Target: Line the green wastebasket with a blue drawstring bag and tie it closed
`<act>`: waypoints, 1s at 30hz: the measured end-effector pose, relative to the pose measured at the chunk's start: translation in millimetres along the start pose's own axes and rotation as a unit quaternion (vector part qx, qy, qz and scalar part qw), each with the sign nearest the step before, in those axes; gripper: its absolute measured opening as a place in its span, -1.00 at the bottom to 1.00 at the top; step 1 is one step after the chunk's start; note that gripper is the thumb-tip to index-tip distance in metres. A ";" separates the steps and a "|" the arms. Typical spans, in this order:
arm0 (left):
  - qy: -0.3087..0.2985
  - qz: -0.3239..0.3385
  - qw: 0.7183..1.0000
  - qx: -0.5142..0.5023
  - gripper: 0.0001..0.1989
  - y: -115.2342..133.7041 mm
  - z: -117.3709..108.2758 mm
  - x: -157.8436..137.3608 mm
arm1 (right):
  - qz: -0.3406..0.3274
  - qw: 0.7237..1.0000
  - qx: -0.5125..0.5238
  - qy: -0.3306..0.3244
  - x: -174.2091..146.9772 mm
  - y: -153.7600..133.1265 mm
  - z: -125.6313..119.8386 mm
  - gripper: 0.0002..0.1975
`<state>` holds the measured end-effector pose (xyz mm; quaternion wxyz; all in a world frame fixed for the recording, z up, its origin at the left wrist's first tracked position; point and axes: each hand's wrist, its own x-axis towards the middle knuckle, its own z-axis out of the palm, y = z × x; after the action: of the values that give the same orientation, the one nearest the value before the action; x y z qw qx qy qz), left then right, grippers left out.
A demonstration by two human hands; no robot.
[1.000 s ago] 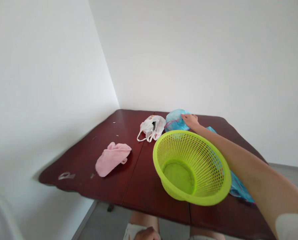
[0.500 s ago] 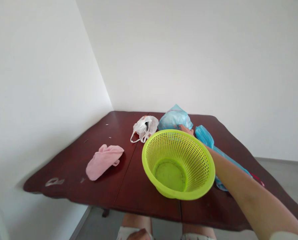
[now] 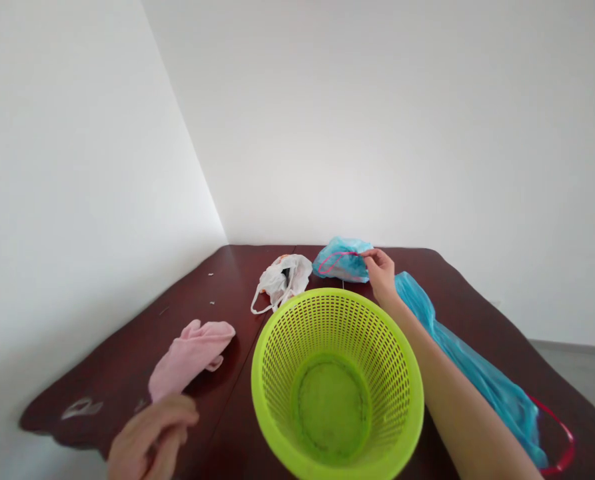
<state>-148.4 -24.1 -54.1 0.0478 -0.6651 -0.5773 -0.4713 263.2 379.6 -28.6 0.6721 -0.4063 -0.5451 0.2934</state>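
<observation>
At the far side of the table, my right hand (image 3: 378, 268) pinches a thin pink drawstring (image 3: 333, 258) between thumb and fingertips. The drawstring loops in front of a crumpled blue plastic bag (image 3: 344, 272). My right forearm passes along the right side of a lime-green plastic colander (image 3: 330, 383), whose inside shows no contents. Low on the left is my left hand (image 3: 152, 437), slightly blurred, with curled fingers, a gap beside the thumb and nothing visible in it. Just beyond it lies a folded pink cloth (image 3: 193, 357).
A white plastic carrier bag (image 3: 282, 280) sits left of the blue bag, its handles toward me. A long blue plastic bag (image 3: 470, 357) with a red-pink drawstring (image 3: 562, 433) stretches down the right side. The dark red table (image 3: 142, 340) meets white walls behind and left.
My left hand has come up from my lap to the table's left front. My right hand now pinches the drawstring, and the far blue bag looks flatter. The view has shifted.
</observation>
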 end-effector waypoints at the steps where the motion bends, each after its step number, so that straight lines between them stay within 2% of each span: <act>1: 0.025 -0.017 0.999 -0.012 -0.83 -6.5 6.3 29.7 | 0.001 1.000 0.022 0.012 6.3 -6.5 -0.2 -0.70; 4: 0.034 -0.059 0.996 -0.055 -0.85 -14.3 44.8 125.7 | -0.001 0.997 0.074 0.025 12.1 -26.6 -3.1 -0.66; 7: 0.072 -0.077 0.979 -0.174 -0.80 -9.4 104.8 206.3 | 0.005 0.991 0.133 -0.005 5.5 -44.6 -5.7 -0.67; 9: 0.040 -0.103 0.959 -0.261 -0.79 -1.7 145.8 242.3 | 0.015 0.984 0.171 -0.051 -0.1 -55.3 -6.1 -0.66; 11: -0.008 -0.109 0.944 -0.311 -0.74 9.1 179.2 264.7 | 0.024 0.976 0.196 -0.096 -5.5 -64.9 -5.4 -0.65; 13: -0.046 -0.079 0.947 -0.308 -0.71 21.8 200.7 277.5 | 0.033 0.967 0.211 -0.136 -11.0 -73.1 -4.0 -0.65; 15: -0.066 -0.032 0.954 -0.289 -0.70 33.4 210.2 284.4 | 0.043 0.959 0.213 -0.182 -17.1 -79.2 -2.9 -0.65; 18: -0.119 0.051 0.956 -0.262 -0.68 42.0 210.0 289.4 | 0.050 0.948 0.195 -0.247 -26.3 -83.8 -3.3 -0.63; 20: -0.168 0.110 0.952 -0.229 -0.65 41.8 207.5 290.6 | 0.052 0.944 0.182 -0.269 -31.0 -83.7 -5.1 -0.63; 23: -0.209 0.176 0.942 -0.195 -0.59 39.2 207.8 290.4 | 0.064 0.942 0.157 -0.289 -34.9 -80.0 -7.0 -0.64; 25: -0.237 0.192 0.932 -0.198 -0.51 39.3 210.9 289.7 | 0.064 0.941 0.147 -0.299 -35.7 -76.5 -6.0 -0.65; 27: -0.267 0.178 0.923 -0.212 -0.43 41.1 214.0 289.2 | 0.059 0.940 0.146 -0.302 -36.2 -73.5 -2.8 -0.67; 30: -0.294 0.152 0.917 -0.224 -0.52 44.5 215.6 289.3 | 0.056 0.944 0.120 -0.302 -37.3 -71.2 4.3 -0.67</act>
<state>-21.0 301.4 45.8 -0.2029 -0.8465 -0.3372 -0.3587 246.8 313.9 15.0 0.5024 -0.2451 -0.6599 0.5021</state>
